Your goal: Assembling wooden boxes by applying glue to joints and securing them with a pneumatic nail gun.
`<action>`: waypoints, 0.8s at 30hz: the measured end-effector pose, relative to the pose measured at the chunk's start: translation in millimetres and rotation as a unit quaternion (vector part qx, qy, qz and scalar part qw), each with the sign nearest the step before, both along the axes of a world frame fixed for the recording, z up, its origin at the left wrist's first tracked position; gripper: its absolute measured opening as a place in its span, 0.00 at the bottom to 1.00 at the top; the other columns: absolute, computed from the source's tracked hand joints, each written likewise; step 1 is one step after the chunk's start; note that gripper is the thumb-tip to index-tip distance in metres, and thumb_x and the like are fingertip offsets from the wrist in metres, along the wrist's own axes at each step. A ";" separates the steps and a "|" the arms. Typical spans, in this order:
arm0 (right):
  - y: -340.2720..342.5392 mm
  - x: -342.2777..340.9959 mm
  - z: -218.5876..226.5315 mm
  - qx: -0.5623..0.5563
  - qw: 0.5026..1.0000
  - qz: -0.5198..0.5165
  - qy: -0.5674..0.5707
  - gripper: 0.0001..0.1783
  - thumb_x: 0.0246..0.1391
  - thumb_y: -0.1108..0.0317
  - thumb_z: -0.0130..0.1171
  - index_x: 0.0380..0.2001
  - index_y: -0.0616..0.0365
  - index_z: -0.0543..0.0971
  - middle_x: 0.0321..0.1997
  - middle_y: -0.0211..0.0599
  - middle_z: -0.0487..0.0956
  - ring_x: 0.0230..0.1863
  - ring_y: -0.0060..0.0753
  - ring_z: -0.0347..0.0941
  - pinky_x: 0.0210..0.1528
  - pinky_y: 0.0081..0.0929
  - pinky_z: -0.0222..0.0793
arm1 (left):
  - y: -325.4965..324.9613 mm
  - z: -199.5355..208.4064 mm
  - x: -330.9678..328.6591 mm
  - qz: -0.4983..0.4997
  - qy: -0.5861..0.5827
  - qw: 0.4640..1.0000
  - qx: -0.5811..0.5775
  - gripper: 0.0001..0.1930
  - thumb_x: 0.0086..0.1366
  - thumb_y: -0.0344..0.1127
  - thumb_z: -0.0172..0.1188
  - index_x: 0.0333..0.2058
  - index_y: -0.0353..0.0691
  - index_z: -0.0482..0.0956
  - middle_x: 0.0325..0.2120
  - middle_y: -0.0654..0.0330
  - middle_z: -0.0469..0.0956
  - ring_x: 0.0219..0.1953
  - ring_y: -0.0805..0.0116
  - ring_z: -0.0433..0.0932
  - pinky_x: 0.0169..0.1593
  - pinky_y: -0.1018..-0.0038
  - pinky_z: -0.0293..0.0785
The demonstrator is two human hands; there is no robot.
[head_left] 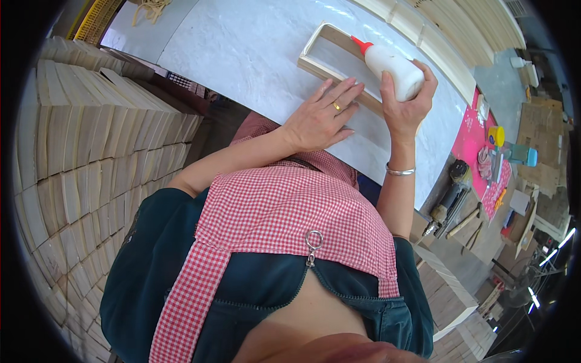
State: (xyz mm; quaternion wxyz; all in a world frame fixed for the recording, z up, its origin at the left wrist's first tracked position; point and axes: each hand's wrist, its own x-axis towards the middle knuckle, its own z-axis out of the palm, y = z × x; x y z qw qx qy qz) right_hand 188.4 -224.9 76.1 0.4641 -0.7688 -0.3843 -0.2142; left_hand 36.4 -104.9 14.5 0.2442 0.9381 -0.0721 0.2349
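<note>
My right hand [408,100] is wrapped round a white squeeze bottle [392,68] with a red nozzle. The bottle is tilted, and its tip points left over the far side of a narrow wooden frame [307,60]. This frame has a rounded far left corner and lies on the grey-white marbled tabletop [242,57]. Its right part is partly hidden behind the bottle and my hands. My left hand [324,118] has its fingers spread and reaches the near side of the frame with its fingertips. Whether glue leaves the nozzle cannot be made out.
Tall stacks of wooden pieces [91,145] stand at my left. Long pale wooden strips [448,36] line the table's far right edge. Beyond the right edge are a power tool [451,190], a yellow tape roll [496,135] and a pink sheet [467,142]. Tan strips [151,8] lie far left.
</note>
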 end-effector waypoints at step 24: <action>-122.5 -5.0 1.5 -0.026 0.985 -0.169 -0.001 0.31 0.50 0.67 0.73 0.56 0.59 0.71 0.50 0.46 0.78 0.47 0.43 0.77 0.51 0.34 0.75 | -5.0 1.5 0.7 0.011 0.011 0.999 0.042 0.22 0.63 0.42 0.66 0.51 0.35 0.78 0.73 0.50 0.56 0.77 0.53 0.50 0.75 0.50 0.49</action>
